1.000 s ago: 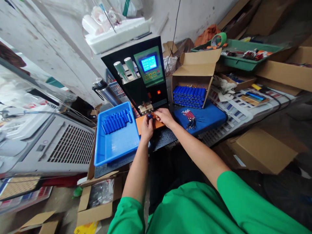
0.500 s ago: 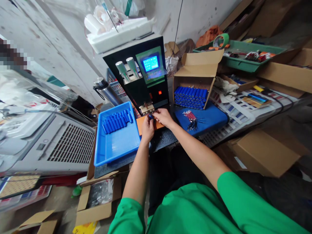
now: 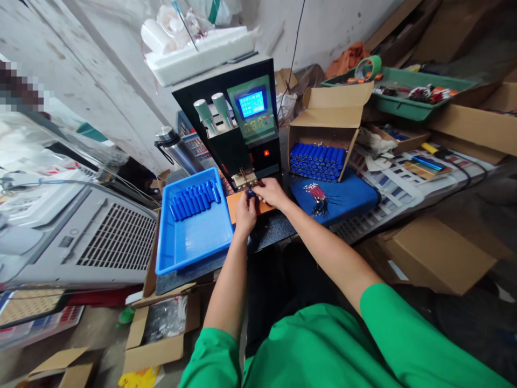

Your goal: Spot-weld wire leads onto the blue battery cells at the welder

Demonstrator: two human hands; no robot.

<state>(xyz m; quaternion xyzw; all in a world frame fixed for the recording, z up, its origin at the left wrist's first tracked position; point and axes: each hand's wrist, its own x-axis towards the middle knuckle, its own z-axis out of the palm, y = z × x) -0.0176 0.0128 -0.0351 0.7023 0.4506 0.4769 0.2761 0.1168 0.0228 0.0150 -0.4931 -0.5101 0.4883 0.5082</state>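
Observation:
Both hands meet under the electrodes of a black spot welder (image 3: 226, 153) with a lit screen. My left hand (image 3: 245, 213) is closed around a blue battery cell (image 3: 251, 193), whose end points toward the electrodes. From the other side, my right hand (image 3: 270, 193) is closed in a pinch close to that cell; what its fingertips hold is hidden. Beneath the hands is an orange block (image 3: 264, 209). Red and black wires (image 3: 317, 198) lie bundled on a blue pad (image 3: 347, 196) to the right.
A blue tray (image 3: 194, 242) with a row of blue cells (image 3: 194, 200) stands on the left. An open cardboard box (image 3: 333, 116) holds stacked cells behind the pad. A steel flask (image 3: 180, 148) stands behind the tray. A green tray (image 3: 420, 110) sits at the back right.
Both hands stay at the welder with hardly any movement. The view has shifted slightly, and the welder's screen readout looks different.

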